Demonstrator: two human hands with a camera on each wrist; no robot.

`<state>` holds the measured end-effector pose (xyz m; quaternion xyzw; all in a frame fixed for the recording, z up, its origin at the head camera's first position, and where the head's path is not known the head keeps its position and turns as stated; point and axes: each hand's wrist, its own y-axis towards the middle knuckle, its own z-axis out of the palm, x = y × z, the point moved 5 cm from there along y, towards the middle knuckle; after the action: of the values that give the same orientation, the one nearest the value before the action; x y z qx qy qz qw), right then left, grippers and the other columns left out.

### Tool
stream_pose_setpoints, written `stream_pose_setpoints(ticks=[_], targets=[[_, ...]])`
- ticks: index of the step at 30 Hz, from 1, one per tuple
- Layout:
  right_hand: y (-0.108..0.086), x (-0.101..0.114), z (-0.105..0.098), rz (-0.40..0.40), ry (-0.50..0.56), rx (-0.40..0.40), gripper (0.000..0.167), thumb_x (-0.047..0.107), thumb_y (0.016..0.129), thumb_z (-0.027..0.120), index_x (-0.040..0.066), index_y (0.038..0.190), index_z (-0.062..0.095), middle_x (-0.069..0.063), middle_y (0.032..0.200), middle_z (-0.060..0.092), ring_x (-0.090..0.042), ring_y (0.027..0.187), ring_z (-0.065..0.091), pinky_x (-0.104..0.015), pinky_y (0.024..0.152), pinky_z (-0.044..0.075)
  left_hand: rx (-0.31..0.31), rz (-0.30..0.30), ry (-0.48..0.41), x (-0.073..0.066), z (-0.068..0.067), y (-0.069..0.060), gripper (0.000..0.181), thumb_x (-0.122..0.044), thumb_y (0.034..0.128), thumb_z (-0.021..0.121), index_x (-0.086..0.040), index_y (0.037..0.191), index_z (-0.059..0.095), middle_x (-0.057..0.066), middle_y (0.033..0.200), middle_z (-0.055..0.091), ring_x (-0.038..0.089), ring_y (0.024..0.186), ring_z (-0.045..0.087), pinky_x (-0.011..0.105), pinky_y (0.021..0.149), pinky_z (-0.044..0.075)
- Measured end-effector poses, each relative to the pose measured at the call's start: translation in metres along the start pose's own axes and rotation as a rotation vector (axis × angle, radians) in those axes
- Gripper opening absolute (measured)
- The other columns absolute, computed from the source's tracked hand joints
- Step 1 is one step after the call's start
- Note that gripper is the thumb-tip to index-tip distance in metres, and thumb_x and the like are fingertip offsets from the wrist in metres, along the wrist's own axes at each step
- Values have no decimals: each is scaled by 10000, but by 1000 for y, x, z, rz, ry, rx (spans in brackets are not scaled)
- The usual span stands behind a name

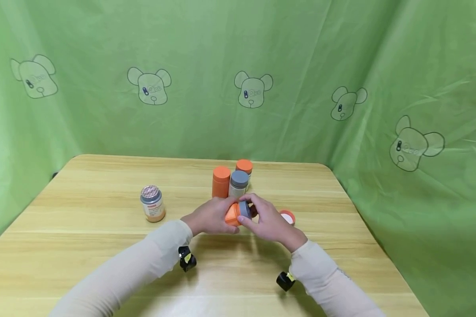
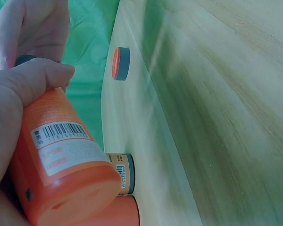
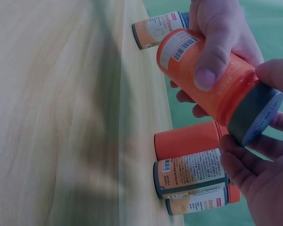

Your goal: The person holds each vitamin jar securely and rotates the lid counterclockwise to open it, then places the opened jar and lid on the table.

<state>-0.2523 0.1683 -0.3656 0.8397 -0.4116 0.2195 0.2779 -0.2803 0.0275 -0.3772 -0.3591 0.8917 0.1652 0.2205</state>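
Observation:
An orange bottle (image 1: 232, 214) with a dark grey cap (image 3: 255, 113) is held tilted above the table, its cap toward the right. My left hand (image 1: 214, 215) grips the bottle's body, the thumb lying along the label side in the right wrist view. The fingers and thumb of my right hand (image 1: 267, 222) pinch the cap around its rim. In the left wrist view the bottle's base (image 2: 80, 197) faces the camera and the left thumb hides part of the cap end.
Behind the hands stand an orange-red bottle (image 1: 221, 182), a grey-capped bottle (image 1: 239, 182) and an orange-capped one (image 1: 244, 165). A jar (image 1: 153, 204) with a foil-like top stands at the left. A loose orange-rimmed lid (image 1: 287, 217) lies right of my right hand.

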Motion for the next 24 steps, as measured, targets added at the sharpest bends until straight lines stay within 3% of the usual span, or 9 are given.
stream_pose_setpoints(ticks=[4, 11, 20, 24], targets=[[0, 0, -1, -8, -13, -17, 399, 265, 949, 607, 54, 1261, 474, -53, 1034, 585, -165, 845, 588, -364, 743, 521, -3, -3, -12, -1, -1, 0, 702, -296, 730, 829, -89, 1313, 497, -28, 864, 598, 96, 725, 575, 248, 643, 484], [1, 0, 1, 55, -12, 15, 340, 283, 991, 554, 57, 1237, 494, -19, 884, 597, -163, 742, 587, -291, 657, 501, 8, -12, 10, -2, 1, 0, 675, -311, 736, 829, -88, 1285, 507, -24, 879, 602, 102, 751, 576, 251, 674, 482], [-1, 1, 1, -25, 7, -5, 435, 218, 917, 663, 52, 1268, 467, -55, 1059, 584, -197, 865, 597, -420, 776, 519, 9, 1, 25, -1, 1, 0, 625, -301, 729, 829, -92, 1229, 517, -26, 852, 581, 95, 709, 568, 241, 611, 480], [-2, 0, -1, -11, -21, -10, 453, 251, 934, 641, 31, 1286, 457, -60, 1051, 585, -193, 871, 596, -413, 776, 519, 4, 1, 24, -1, 0, 1, 638, -289, 726, 833, -91, 1243, 515, -21, 849, 584, 101, 710, 571, 246, 618, 482]])
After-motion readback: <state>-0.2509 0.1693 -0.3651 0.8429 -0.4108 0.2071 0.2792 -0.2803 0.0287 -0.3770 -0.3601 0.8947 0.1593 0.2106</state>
